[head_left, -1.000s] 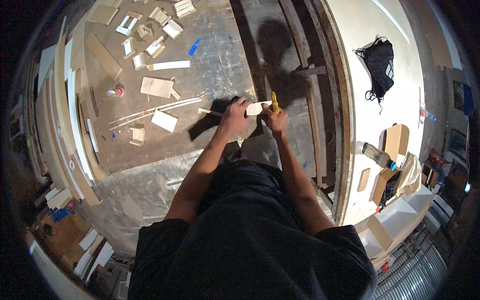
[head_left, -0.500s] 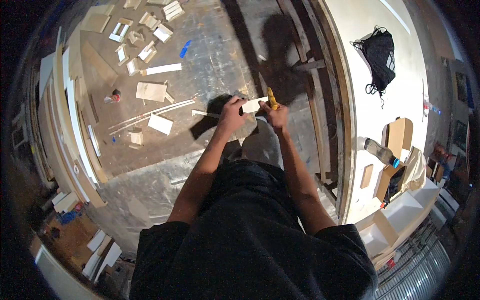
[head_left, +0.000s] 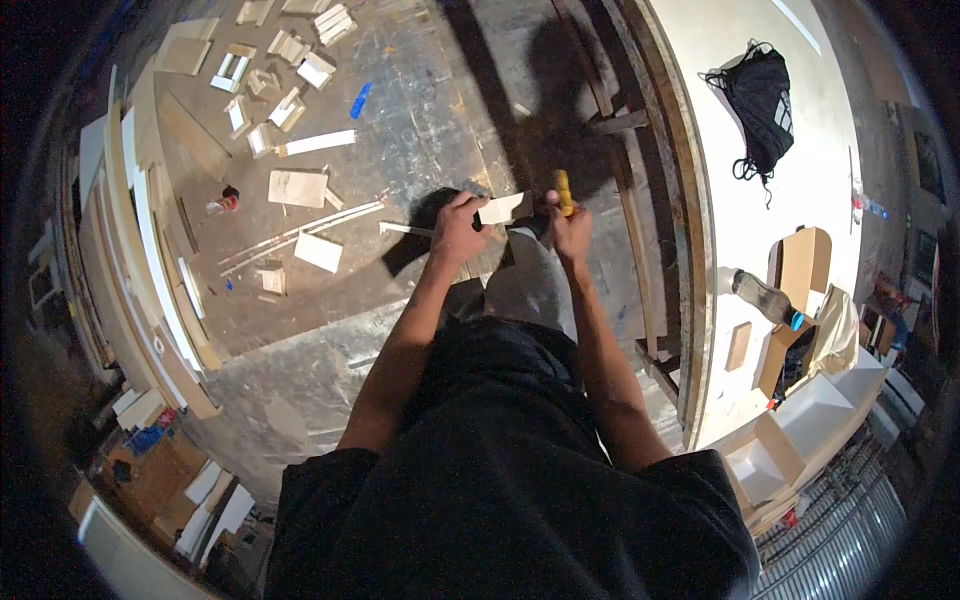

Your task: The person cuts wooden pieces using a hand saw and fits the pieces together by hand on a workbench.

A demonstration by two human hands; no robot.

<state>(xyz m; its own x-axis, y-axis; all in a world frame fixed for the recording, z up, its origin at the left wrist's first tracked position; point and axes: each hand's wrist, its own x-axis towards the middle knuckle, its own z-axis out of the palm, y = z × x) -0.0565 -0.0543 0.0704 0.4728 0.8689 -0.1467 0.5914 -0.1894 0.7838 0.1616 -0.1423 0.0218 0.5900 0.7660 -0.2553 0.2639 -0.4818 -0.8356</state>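
Observation:
My left hand is closed on the left end of a small pale wooden piece, which juts out to the right over the near edge of the worktable. Just right of that piece, and apart from it, my right hand is closed round a yellow-handled tool held upright. The tool's working end is too small to make out. Below and left of my left hand, a thin pale strip lies on the brown worktable.
Several small wooden assemblies, a wooden block, a white-faced piece and a blue scrap lie on the worktable. At the right, a white surface holds a black bag, a bottle and cardboard.
My right hand with the yellow tool has moved right, away from the wooden piece, leaving a gap. My left hand still holds the piece. The whole view has shifted slightly.

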